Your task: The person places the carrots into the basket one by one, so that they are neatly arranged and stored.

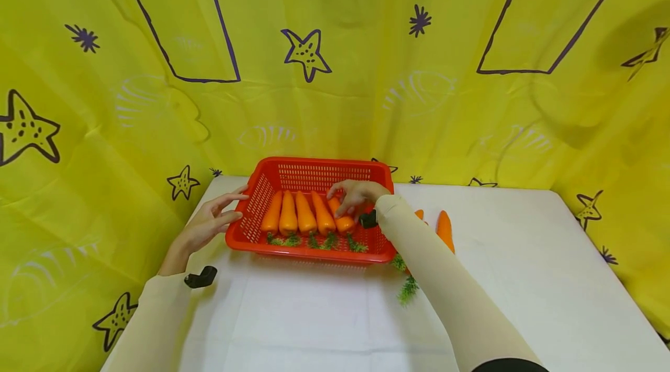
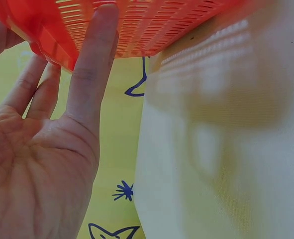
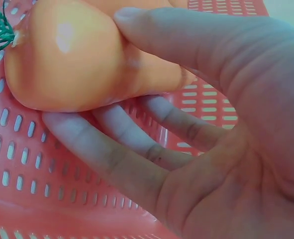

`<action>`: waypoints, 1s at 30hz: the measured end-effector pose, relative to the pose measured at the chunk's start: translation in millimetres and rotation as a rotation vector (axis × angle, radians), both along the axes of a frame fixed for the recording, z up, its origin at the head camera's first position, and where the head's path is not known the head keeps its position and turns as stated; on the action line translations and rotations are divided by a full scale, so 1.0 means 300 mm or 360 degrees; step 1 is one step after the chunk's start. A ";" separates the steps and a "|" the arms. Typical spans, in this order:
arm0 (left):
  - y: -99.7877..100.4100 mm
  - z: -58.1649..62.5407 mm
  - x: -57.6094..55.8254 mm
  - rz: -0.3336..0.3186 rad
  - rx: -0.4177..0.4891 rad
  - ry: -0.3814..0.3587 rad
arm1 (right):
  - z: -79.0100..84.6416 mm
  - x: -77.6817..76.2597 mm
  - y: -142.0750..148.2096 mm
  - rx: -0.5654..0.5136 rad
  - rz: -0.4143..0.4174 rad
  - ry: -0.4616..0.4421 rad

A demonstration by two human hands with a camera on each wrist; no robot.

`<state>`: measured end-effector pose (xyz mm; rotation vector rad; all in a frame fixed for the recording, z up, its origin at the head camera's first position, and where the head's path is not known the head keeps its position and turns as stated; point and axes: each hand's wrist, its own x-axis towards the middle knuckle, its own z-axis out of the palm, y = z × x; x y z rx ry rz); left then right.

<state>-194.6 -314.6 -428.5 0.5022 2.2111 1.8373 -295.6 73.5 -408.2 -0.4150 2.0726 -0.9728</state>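
A red plastic basket with slotted walls stands on the white table. Side by side inside it lie several orange carrots, their green tops toward the near wall. My right hand reaches over the basket's right side and holds the rightmost carrot; in the right wrist view the thumb lies on one side of this carrot and the fingers on the other. At the basket's left end my left hand touches the wall with extended fingers. From the left wrist view, its thumb rests against the slotted plastic.
Right of the basket, another carrot lies on the white tabletop. More orange tips and green tops show there, partly hidden by my right sleeve. A yellow patterned curtain encloses the table behind and at the sides.
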 end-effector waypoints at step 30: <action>0.007 0.011 0.010 0.0001 -0.0004 -0.0010 | 0.091 0.036 0.044 0.0058 0.0191 0.0195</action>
